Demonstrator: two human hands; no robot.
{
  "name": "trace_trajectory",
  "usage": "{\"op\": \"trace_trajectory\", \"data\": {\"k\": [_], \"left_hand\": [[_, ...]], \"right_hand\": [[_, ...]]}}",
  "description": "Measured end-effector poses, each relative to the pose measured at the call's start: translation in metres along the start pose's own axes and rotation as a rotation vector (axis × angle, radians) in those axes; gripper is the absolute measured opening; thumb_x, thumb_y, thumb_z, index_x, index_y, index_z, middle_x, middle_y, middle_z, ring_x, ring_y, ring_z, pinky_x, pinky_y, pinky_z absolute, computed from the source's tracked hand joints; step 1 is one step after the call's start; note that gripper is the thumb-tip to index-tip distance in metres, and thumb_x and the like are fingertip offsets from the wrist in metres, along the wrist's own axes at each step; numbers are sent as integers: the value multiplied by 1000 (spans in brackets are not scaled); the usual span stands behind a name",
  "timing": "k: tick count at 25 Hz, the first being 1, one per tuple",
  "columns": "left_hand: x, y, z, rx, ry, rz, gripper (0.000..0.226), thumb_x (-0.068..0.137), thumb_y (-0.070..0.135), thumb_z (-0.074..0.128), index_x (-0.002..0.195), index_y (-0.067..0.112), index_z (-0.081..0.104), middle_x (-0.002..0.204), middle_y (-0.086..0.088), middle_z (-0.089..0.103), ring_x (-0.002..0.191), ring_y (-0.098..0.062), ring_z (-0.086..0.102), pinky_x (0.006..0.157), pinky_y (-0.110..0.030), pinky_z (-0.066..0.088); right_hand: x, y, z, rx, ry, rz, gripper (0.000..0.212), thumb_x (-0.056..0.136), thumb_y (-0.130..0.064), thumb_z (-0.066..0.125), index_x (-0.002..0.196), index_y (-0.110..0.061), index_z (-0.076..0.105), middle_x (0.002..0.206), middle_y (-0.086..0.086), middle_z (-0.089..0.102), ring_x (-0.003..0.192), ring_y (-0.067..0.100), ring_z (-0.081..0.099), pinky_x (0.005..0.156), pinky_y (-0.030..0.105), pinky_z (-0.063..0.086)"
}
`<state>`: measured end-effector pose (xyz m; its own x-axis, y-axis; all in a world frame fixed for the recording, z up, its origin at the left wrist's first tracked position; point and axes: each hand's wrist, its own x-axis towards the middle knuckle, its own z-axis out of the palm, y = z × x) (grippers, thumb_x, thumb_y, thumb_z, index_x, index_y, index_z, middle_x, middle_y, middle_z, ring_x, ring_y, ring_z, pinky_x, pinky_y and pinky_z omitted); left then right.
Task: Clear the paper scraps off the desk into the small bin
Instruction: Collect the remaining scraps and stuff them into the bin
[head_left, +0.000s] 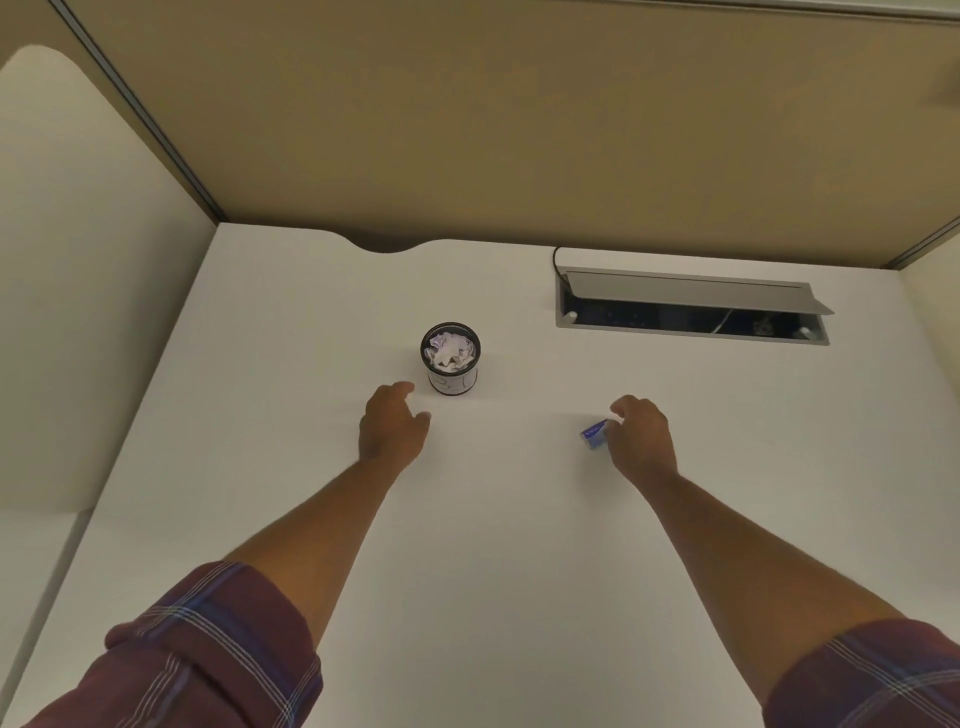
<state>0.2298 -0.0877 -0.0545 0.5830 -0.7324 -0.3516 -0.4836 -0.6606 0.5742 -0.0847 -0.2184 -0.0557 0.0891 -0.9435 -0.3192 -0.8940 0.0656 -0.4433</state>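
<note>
Right hand (641, 436): I am curling my fingers around one small blue-and-white printed paper scrap (595, 434), pinching it at its right edge; whether it is lifting clear of the desk or lying on it, I cannot tell. I am gripping it this way, I judge, to carry it to the bin.

Left hand (392, 423): I am holding it loosely half-open and empty, fingers bent, hovering just beside the bin's near left side, probably to steady the bin for the drop.

Small round black-rimmed bin with a white label (451, 364): one, standing upright on the desk between my hands and the far edge, sitting already heaped with crumpled white and pale purple paper nearly to its rim.

White flat desk top (493, 545): one, showing no other loose scraps; the blue one is looking like the last.

Grey metal cable hatch with its flap raised (691, 306): one, set into the desk well beyond my right hand.

Plaid maroon sleeves: two, rolled above the forearms.
</note>
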Motion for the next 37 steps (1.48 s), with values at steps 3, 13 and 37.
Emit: {"op": "trace_trajectory", "data": {"k": [3,13,37], "left_hand": [[-13,-16,11,342,-134,97,67,93,37,69,151,16,44,160,-8,40,148,-29,37,118,-44,36],[-25,-38,28,589,-229,186,79,98,46,61,160,15,24,174,-7,8,161,-26,9,124,-44,31],[-19,-40,21,545,-322,154,86,97,45,63,164,21,14,175,1,-3,162,-21,1,127,-43,26]], "right_hand": [[-9,18,4,-103,-34,46,31,97,-31,58,122,-12,59,122,13,59,111,32,60,89,41,50],[-17,18,25,-253,-35,40,49,82,-53,68,117,-21,58,119,4,52,115,26,53,89,41,45],[-3,-200,53,-354,48,-459,46,88,-49,54,124,-21,58,126,5,53,113,25,52,93,47,37]]}}
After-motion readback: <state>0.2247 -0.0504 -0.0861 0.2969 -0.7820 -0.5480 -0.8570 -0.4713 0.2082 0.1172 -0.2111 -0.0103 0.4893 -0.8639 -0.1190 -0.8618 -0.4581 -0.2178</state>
